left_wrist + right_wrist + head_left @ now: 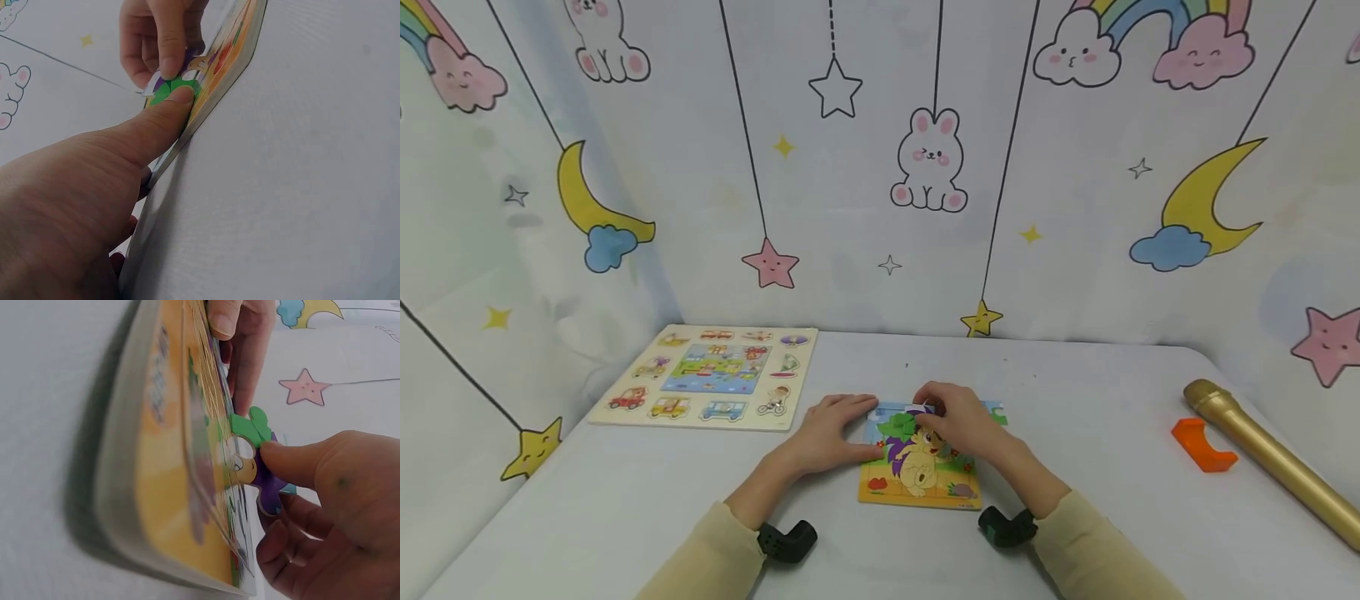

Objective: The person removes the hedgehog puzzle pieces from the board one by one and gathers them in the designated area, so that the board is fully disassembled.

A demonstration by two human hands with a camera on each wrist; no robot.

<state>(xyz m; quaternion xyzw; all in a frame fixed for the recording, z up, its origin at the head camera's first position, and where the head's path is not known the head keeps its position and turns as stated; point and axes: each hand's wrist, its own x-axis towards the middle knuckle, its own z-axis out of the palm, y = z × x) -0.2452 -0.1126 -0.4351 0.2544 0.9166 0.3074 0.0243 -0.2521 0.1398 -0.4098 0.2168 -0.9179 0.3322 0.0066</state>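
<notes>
A jigsaw puzzle board (pixel 880 493) with a cartoon hedgehog-like animal in purple and yellow lies between the two hands. Thumb and fingertips of the right hand (pixel 958 418) pinch a purple-and-green puzzle piece (pixel 270 478) near the board's upper middle. In the right wrist view this piece stands tilted up, its lower edge right at the board's surface. The left hand (pixel 826 435) rests at the board's left side, fingers reaching toward the upper-left corner. Its thumb (pixel 159 125) presses on the board's edge beside the green part of the picture.
A larger cream puzzle board (pixel 602 415) with vehicle pictures lies at the back left of the white table. On the right are an orange arched block (pixel 1197 443) and a gold microphone (pixel 1277 458). A printed cloth (pixel 865 192) hangs behind.
</notes>
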